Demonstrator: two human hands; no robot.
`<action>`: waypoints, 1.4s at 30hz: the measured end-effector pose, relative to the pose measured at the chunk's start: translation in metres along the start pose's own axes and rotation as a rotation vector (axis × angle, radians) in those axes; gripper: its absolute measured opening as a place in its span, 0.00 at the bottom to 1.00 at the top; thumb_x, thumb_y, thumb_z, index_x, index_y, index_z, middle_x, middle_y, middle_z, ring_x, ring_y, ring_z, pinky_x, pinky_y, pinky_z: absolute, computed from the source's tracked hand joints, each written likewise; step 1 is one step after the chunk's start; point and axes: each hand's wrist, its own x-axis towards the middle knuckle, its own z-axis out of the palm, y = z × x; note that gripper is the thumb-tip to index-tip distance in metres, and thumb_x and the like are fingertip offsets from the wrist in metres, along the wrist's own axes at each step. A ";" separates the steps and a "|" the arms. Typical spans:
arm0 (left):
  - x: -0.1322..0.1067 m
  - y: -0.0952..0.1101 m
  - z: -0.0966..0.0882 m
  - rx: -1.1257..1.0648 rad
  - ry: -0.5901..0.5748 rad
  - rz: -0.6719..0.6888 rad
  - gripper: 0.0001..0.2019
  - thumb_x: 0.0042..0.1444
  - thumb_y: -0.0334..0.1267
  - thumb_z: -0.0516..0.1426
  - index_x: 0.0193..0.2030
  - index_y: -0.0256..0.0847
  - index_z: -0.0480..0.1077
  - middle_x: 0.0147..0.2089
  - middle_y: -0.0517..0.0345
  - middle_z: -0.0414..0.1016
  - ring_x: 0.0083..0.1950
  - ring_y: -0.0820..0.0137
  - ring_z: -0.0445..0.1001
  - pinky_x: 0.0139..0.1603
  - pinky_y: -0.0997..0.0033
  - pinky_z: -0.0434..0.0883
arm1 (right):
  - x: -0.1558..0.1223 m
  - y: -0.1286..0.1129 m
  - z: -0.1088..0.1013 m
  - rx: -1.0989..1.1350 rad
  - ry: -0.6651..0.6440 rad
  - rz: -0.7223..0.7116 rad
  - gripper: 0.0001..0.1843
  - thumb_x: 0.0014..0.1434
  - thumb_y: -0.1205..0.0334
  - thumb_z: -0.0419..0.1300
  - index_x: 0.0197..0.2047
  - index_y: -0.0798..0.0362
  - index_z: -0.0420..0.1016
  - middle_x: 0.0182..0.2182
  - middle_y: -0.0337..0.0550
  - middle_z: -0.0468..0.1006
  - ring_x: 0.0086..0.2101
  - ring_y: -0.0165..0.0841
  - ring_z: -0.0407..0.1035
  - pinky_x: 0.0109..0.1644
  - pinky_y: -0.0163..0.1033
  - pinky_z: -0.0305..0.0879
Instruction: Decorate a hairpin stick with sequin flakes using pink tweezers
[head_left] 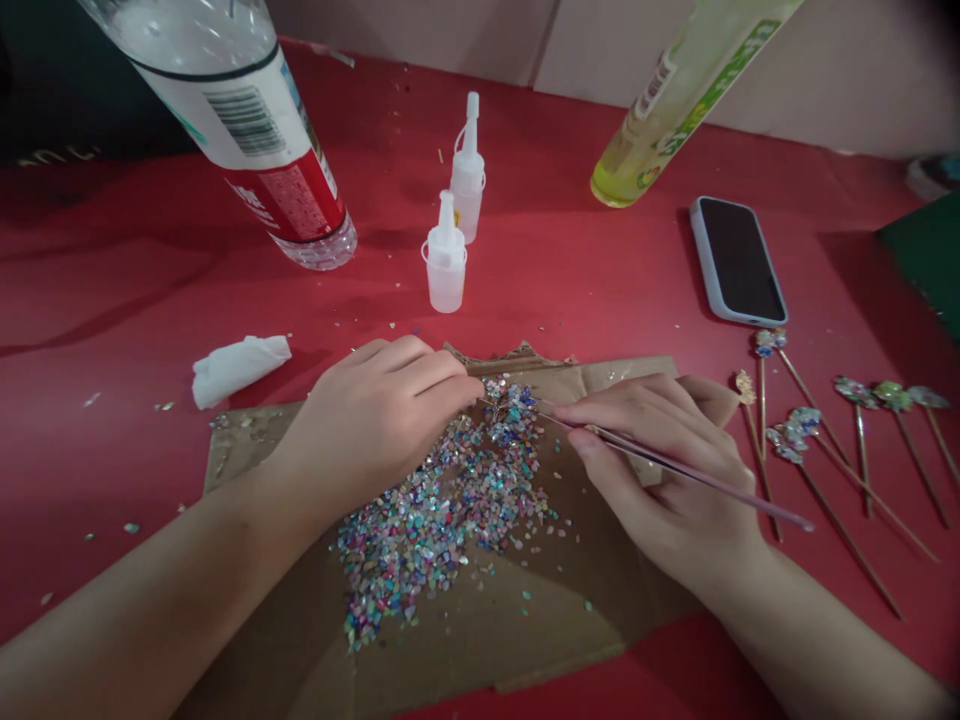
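Note:
My right hand [675, 470] is closed around slim pinkish tweezers [697, 484], their tips pointing left. Those tips reach a small metal ornament [496, 406] at the top of a pile of colourful stone chips [420, 540]. Beside the ornament, the fingertips of my left hand [382, 410] are pinched together at its left edge; the grip itself is partly hidden. The chips lie spread over a flat piece of brown cardboard [555, 620], under and between both hands.
Two small white squeeze bottles [447, 270] stand behind the cardboard. A large water bottle [262, 150] is at back left, a yellow-green bottle [645, 130] at back right. A phone [739, 260] and several decorated hairpins [799, 435] lie right; a rolled tissue [240, 370] lies left.

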 end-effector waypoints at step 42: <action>0.000 0.000 -0.001 0.099 0.034 0.150 0.10 0.62 0.30 0.51 0.44 0.42 0.74 0.40 0.57 0.78 0.40 0.68 0.71 0.40 0.67 0.67 | 0.003 0.020 0.015 0.295 0.018 0.098 0.06 0.62 0.66 0.56 0.42 0.47 0.69 0.38 0.38 0.79 0.41 0.33 0.72 0.49 0.46 0.62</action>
